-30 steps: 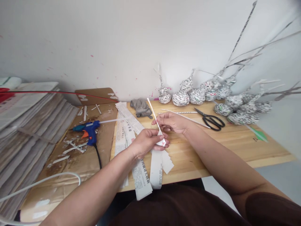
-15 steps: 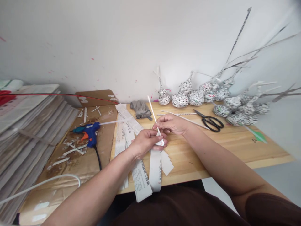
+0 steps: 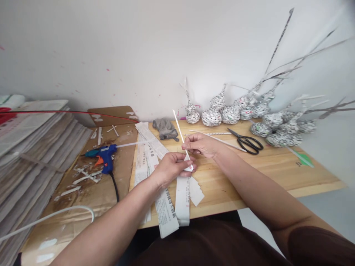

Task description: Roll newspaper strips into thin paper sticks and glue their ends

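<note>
Between my hands is a newspaper strip, its upper end rolled into a thin white paper tube that points up and away. My left hand pinches the folded part where flat strip turns into tube. Thumb and fingers of my right hand close on the tube just above. The strip's flat tail hangs down over the table's front edge. Under and beside my left hand lie more cut newspaper strips, fanned out on the wooden table.
A blue glue gun rests on stained cardboard at left, beside stacked newspapers. A grey cloth, black scissors and paper tubes lie further back. Woven paper gourd shapes stand along the wall, with long tubes sticking out at right.
My right hand has shifted very slightly along the paper tube, and the tube has turned a little in my fingers. The strip's tail hangs nearly as before.
</note>
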`<action>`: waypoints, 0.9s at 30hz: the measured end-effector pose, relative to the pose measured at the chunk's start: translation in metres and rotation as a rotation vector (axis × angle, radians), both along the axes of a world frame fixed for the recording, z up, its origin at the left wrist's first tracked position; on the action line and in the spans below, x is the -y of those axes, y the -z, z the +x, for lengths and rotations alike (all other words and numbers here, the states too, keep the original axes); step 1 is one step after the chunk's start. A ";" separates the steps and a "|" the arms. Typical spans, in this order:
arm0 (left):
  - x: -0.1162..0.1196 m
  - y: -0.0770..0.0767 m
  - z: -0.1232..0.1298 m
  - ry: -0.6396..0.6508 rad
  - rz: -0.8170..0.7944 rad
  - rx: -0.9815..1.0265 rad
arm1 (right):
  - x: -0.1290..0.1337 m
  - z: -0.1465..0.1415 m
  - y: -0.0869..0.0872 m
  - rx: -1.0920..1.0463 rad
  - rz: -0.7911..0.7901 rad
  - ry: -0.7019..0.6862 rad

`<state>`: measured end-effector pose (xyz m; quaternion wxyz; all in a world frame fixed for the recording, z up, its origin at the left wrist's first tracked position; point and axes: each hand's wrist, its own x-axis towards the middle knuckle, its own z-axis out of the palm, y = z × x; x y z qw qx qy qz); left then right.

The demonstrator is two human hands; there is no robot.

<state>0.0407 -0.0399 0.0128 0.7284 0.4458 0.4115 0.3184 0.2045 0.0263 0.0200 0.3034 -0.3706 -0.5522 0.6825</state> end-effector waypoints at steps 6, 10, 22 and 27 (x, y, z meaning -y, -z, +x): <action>0.002 -0.004 0.000 0.034 0.020 -0.008 | 0.000 -0.002 0.002 -0.038 -0.014 0.030; 0.002 -0.003 -0.001 0.044 0.012 -0.010 | 0.000 0.001 0.001 -0.049 -0.002 -0.032; 0.002 0.003 0.000 0.047 0.046 0.003 | 0.004 -0.006 -0.002 -0.049 0.006 0.082; 0.002 0.001 -0.001 0.058 0.027 0.023 | 0.003 -0.001 -0.004 -0.027 0.019 -0.042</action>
